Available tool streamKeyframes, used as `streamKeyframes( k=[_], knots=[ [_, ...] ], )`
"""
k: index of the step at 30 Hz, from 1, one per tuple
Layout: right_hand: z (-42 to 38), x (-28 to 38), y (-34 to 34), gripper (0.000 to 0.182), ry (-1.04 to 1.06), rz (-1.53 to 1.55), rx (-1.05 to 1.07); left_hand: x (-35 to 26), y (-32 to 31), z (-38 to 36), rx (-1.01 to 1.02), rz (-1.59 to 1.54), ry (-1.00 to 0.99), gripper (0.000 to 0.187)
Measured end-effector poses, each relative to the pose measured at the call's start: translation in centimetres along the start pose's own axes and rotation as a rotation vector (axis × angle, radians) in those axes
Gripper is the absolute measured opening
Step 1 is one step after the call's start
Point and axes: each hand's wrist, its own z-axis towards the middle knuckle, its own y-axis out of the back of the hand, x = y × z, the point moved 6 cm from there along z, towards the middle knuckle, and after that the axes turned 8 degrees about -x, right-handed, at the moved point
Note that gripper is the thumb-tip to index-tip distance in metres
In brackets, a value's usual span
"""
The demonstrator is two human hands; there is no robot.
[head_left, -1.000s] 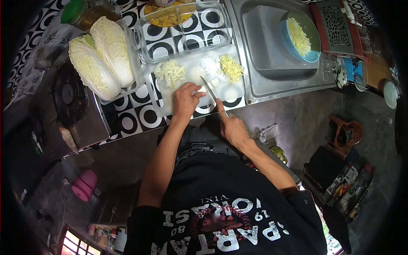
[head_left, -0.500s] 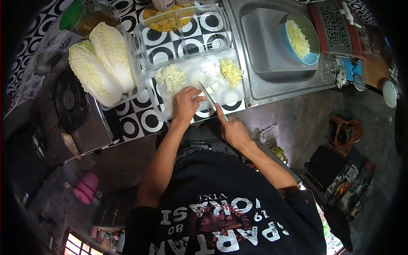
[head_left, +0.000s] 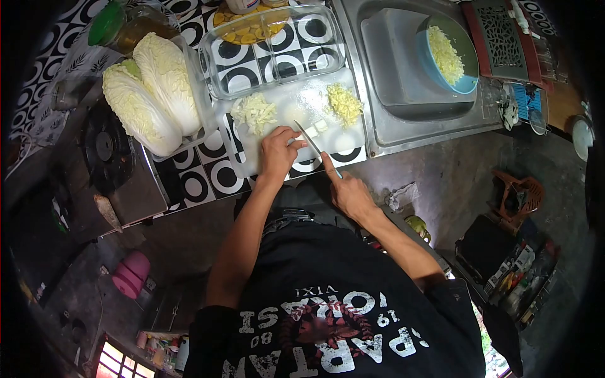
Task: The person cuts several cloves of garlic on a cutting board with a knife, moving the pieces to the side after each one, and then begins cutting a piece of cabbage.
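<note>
My right hand (head_left: 354,196) grips a knife (head_left: 309,137) with a light-blue handle, index finger stretched along it. The blade lies slantwise over a translucent cutting board (head_left: 252,154). At the blade's left side is my left hand (head_left: 278,151), fingers bent and closed; whatever is under the fingertips is hidden. Small white blocks (head_left: 319,126) of a pale vegetable lie just right of the blade. A heap of pale strips (head_left: 253,112) sits at the board's left. Toward its right edge is a pile of finely chopped yellowish bits (head_left: 343,105).
Two napa cabbages (head_left: 165,94) rest in a clear container on the left, near a stove burner (head_left: 106,148). Behind the board stands a divided clear container (head_left: 220,88). A blue bowl (head_left: 467,84) of chopped pale vegetable is in the steel sink (head_left: 403,135).
The view has shifted slightly. Both hands and the knife keep nearly the same place over the board, and the vegetable piles look unchanged.
</note>
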Motion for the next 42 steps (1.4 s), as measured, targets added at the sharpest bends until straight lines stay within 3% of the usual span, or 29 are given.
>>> streamKeyframes(
  k=[13,18,23,25,31,33,36,37,39,42],
  knots=[
    [4.3,0.6,-2.1,0.08,0.118,-0.04,-0.153,-0.4,0.0,-0.5,-0.008,0.09,-0.137,0.02],
    [3.2,-0.6,-0.7,0.079,0.129,0.201,-0.124,-1.0,1.3,-0.7,0.017,0.248,-0.039,0.024],
    [0.4,-1.5,2.1,0.07,0.243,0.405,-0.398,-1.0,1.5,1.0,-0.038,0.113,0.055,0.02],
    [-0.5,-2.7,3.3,0.068,0.137,0.567,-0.494,-1.7,1.3,2.3,-0.051,0.089,0.095,0.018],
    [-2.5,-4.6,4.1,0.065,0.011,0.614,-0.594,-2.4,2.9,5.1,-0.16,0.288,0.019,0.017],
    [-2.7,-5.1,3.9,0.064,-0.004,0.623,-0.588,-3.8,2.8,4.6,-0.224,0.372,-0.185,0.019],
    [-3.0,-5.2,3.8,0.063,-0.032,0.625,-0.569,-5.6,-0.9,2.2,0.085,0.246,-0.451,0.035],
    [-3.0,-5.1,3.8,0.063,-0.019,0.617,-0.565,-6.8,-2.0,1.3,0.265,0.289,-0.375,0.041],
    [-2.6,-4.9,3.9,0.062,-0.012,0.616,-0.557,-7.0,-3.8,0.3,0.283,0.41,-0.535,0.036],
    [-2.2,-4.5,3.9,0.061,0.007,0.619,-0.551,-5.6,-4.5,0.2,0.321,0.403,-0.568,0.029]
  ],
)
